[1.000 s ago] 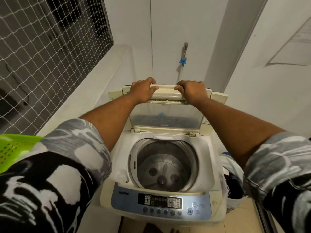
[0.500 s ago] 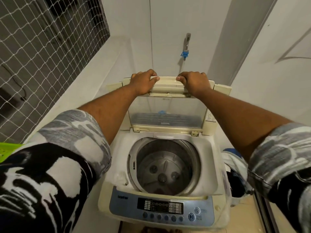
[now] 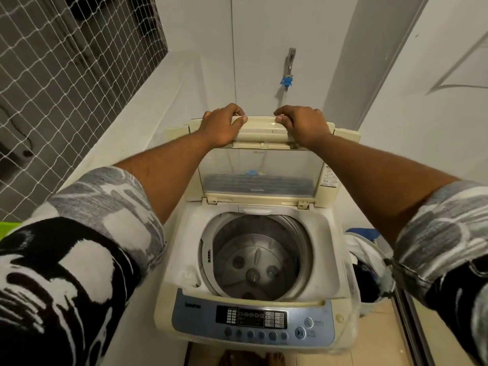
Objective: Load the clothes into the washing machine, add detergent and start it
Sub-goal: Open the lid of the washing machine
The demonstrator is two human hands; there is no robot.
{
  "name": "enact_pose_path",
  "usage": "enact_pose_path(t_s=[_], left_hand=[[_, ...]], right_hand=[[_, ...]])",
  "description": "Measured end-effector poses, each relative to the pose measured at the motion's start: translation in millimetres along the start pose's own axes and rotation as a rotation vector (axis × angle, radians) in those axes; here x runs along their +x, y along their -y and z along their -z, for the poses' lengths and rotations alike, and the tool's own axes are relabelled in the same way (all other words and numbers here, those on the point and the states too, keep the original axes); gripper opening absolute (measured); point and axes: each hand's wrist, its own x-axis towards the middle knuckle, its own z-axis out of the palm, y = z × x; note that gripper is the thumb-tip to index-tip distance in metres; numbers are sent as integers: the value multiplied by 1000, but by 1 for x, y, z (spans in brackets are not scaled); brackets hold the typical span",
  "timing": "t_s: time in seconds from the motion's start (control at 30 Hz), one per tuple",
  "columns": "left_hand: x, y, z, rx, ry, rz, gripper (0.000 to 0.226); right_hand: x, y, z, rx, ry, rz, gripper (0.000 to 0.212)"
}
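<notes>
A cream top-loading washing machine (image 3: 327, 241) stands in front of me with its folding lid (image 3: 260, 170) raised upright. My left hand (image 3: 220, 125) and my right hand (image 3: 303, 124) both grip the lid's top edge, a short gap between them. The steel drum (image 3: 253, 257) lies open below and holds no clothes. A blue control panel (image 3: 253, 322) with buttons runs along the machine's near edge. A pile of clothes (image 3: 367, 262) in a white bag sits on the floor to the right of the machine.
A water tap (image 3: 289, 72) with a blue fitting hangs on the white wall behind the machine. A netted window (image 3: 66, 75) fills the left, above a white ledge (image 3: 137, 133). A green basket corner (image 3: 8, 229) shows at far left. A sliding-door rail (image 3: 412, 326) runs at lower right.
The view has shifted a little, so the machine sits slightly lower and the green basket shows less. Both hands stay on the raised lid's top edge.
</notes>
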Motion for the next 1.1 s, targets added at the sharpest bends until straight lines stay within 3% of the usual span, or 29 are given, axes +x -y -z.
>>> enact_pose_path(t_s=[0.23, 0.5, 0.7, 1.1], left_hand=[[-31, -9, 8, 25, -156, 11, 56], [-95, -13, 7, 100, -412, -3, 65], [-149, -34, -16, 168, -284, 15, 98], [-248, -99, -129, 119, 139, -120, 96]], right_hand=[[-27, 11, 3, -8, -179, -18, 39], [-83, 5, 7, -50, -261, -55, 38], [-135, 10, -4, -152, -262, -187, 53], [-305, -19, -47, -85, -12, -443, 54]])
